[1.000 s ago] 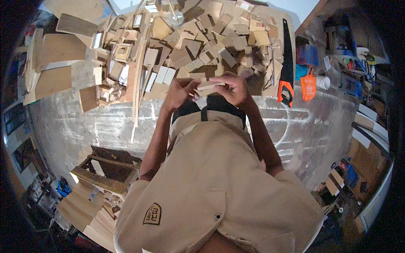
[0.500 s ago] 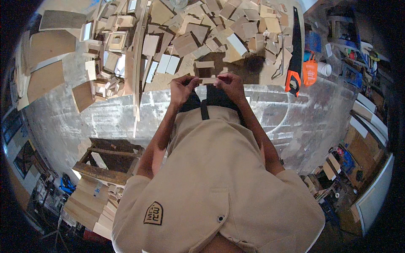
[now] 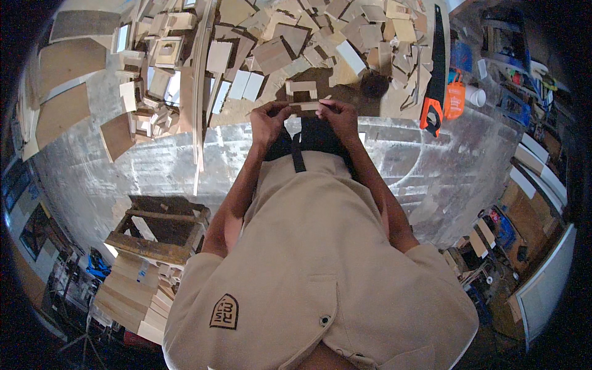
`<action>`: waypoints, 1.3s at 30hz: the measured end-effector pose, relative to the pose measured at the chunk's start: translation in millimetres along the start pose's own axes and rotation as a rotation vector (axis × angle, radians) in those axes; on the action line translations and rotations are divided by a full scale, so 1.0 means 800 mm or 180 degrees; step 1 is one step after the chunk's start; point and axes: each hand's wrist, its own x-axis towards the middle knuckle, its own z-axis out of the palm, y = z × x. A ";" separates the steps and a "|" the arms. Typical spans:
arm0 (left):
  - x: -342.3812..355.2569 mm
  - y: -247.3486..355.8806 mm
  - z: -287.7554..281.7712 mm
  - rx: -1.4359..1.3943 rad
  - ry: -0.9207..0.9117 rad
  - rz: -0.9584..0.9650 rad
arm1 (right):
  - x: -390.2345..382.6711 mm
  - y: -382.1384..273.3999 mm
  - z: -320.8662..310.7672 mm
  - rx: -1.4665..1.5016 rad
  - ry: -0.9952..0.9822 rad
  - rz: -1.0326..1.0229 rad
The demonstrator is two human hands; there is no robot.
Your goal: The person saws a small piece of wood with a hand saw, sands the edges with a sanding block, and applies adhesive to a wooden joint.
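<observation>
Since the earlier frames, both hands have drawn in closer to the body and the scrap pile has slid toward the top of the view. Now the left hand (image 3: 269, 123) and the right hand (image 3: 336, 117) meet over the near edge of the wood heap, holding a thin wood strip (image 3: 306, 106) between them. The fingers of each hand are closed on an end of that strip, pinching it level just above the dark strap of the tan apron (image 3: 308, 246). Just beyond the strip sits a small wooden frame (image 3: 301, 90), open on its near side, touching or nearly touching the strip; I cannot tell which.

The step in hand looks like fitting the strip across the open side of the frame. The next move probably calls for lining both ends up squarely with the 2 side pieces and pressing evenly, so the strip seats without tilting.

Around them, wood offcuts (image 3: 271, 52) cover the far part of the floor (image 3: 123, 166). A handsaw (image 3: 433, 80) with an orange handle lies toward the right, and a wooden stool (image 3: 157, 228) stands at the person's left.
</observation>
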 end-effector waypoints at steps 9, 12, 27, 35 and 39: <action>-0.001 -0.021 0.000 -0.0468 -0.0012 -0.0040 | -0.003 -0.027 -0.002 0.0036 -0.0250 -0.0108; -0.001 -0.024 -0.004 -0.0421 -0.0201 -0.0165 | 0.000 -0.023 -0.006 -0.0051 -0.0311 -0.0188; 0.004 -0.044 0.010 -0.0518 -0.0100 0.0076 | 0.004 -0.019 -0.012 0.0192 -0.0376 -0.0156; 0.004 -0.026 0.007 -0.0044 0.0042 0.0016 | 0.009 -0.018 -0.017 -0.0100 -0.0535 -0.0229; 0.004 -0.026 0.008 0.0087 0.0116 0.0183 | 0.012 -0.012 -0.016 -0.0052 -0.0517 -0.0103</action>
